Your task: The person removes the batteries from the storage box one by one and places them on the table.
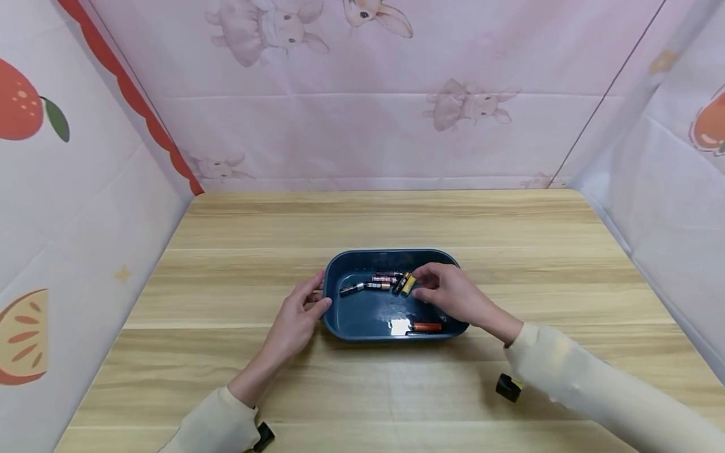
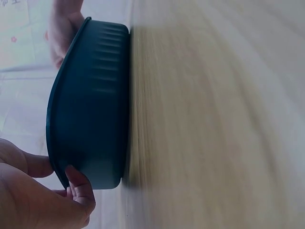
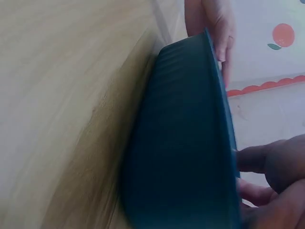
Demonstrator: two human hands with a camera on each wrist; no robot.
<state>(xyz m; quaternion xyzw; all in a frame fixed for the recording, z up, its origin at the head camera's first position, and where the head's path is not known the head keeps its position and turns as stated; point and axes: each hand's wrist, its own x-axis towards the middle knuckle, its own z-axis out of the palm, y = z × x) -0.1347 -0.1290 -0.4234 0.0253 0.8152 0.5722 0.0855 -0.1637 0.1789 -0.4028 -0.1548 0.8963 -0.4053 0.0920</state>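
Our left hand [image 1: 296,311] pinches left rim of blue tray [image 1: 362,318]. Our right hand [image 1: 451,293], thumb and fingertips slightly parted, at yellow battery [image 1: 409,285] inside tray; whether gripped, we cannot tell. More batteries [image 1: 377,286] just left; orange cylinder [image 1: 427,327] along near wall.

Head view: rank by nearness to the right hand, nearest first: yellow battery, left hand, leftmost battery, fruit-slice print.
1. Yellow battery: just left of the right hand.
2. Leftmost battery: inside the bin, left side.
3. Left hand: at the bin's left end.
4. Fruit-slice print: picture's left edge.
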